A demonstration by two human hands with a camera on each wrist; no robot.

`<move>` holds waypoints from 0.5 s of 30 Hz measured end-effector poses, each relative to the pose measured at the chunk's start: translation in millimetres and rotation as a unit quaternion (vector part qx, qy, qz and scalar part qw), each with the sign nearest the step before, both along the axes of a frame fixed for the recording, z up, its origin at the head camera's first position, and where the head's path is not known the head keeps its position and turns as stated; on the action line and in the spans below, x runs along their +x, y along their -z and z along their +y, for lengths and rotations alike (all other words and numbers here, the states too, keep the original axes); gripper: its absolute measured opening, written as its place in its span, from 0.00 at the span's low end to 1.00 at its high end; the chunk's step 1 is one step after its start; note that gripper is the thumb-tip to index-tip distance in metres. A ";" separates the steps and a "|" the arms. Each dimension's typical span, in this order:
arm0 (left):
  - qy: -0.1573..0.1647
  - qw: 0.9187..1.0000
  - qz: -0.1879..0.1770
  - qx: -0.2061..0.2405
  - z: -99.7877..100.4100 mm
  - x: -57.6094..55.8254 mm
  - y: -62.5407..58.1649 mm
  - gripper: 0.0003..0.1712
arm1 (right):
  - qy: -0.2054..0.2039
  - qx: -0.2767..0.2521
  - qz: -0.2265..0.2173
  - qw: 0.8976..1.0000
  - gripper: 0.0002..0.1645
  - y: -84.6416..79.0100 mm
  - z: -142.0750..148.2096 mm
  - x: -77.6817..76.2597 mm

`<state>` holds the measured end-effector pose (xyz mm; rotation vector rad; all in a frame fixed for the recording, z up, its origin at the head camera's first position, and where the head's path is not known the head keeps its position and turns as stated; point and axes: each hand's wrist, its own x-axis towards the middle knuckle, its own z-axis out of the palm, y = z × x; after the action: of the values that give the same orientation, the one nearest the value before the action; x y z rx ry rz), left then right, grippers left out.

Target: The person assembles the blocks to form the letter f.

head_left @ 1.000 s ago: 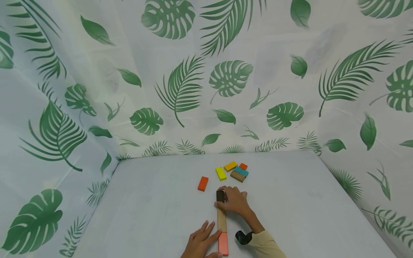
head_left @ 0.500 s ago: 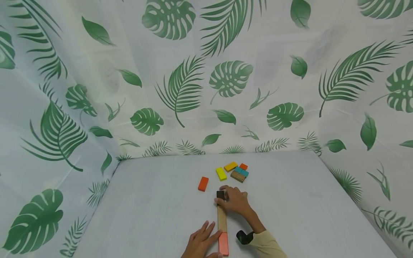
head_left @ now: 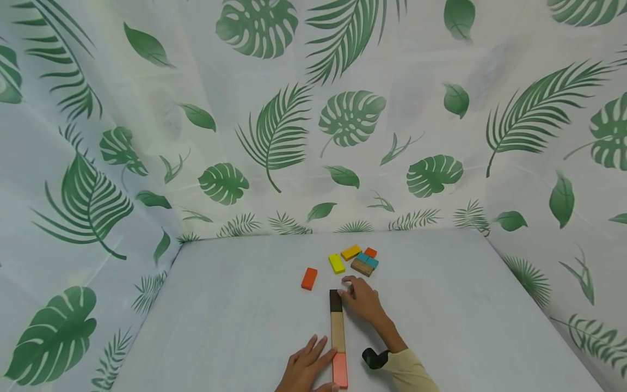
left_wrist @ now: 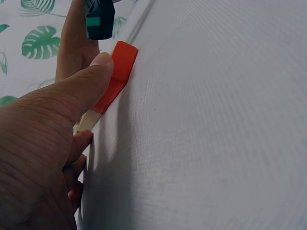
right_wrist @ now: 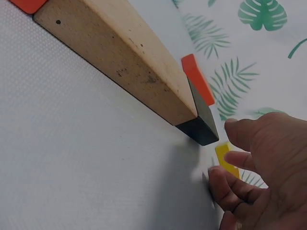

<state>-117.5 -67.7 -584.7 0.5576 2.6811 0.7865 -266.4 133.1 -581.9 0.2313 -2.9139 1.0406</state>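
Observation:
A row of blocks runs away from me on the table: a pinkish-red block [head_left: 340,372] nearest, a longer bare-wood block [head_left: 338,332] in the middle and a black block [head_left: 335,301] at the far end. They lie end to end. My left hand [head_left: 303,367] rests along the left of the row, fingers extended. Its index finger and thumb touch the red block [left_wrist: 122,64], as the left wrist view also shows. My right hand [head_left: 364,302] is just right of the black block, holding nothing. In the right wrist view its fingers bend loosely beside that block's end [right_wrist: 204,127].
Beyond the row lie an orange-red block [head_left: 309,279], a yellow block [head_left: 336,263], an amber block [head_left: 351,252], blue blocks [head_left: 367,260], a brown block [head_left: 362,267] and a small orange block [head_left: 370,252]. Leaf-printed cloth [head_left: 294,136] walls the table's back and sides.
My right hand has let go of the black block and drawn off to the right. The black block now lies flush at the row's end. My left hand has stayed put.

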 end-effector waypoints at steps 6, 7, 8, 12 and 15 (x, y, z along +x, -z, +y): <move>-0.003 1.000 -0.003 0.010 -0.4 -0.2 -1.2 0.41 | -0.028 -0.007 0.020 0.999 0.25 0.9 4.8 -3.6; -0.002 1.000 -0.001 0.012 -0.7 -0.2 -0.9 0.41 | -0.036 -0.001 0.021 0.999 0.25 1.1 5.2 -4.6; -0.002 1.000 0.002 0.013 -0.9 -0.1 -0.8 0.41 | -0.045 0.005 0.025 0.999 0.26 1.3 5.4 -5.7; 0.003 1.000 0.016 0.020 -1.6 0.4 -0.9 0.40 | -0.076 0.041 0.024 0.996 0.27 1.9 4.9 -11.0; 0.004 1.000 0.015 0.023 -1.6 0.6 -1.5 0.40 | -0.095 0.063 0.020 0.993 0.27 0.1 3.5 -15.2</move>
<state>-116.9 -69.3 -583.1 0.5950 2.6930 0.8465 -281.7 136.6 -582.0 0.5364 -2.9708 0.8596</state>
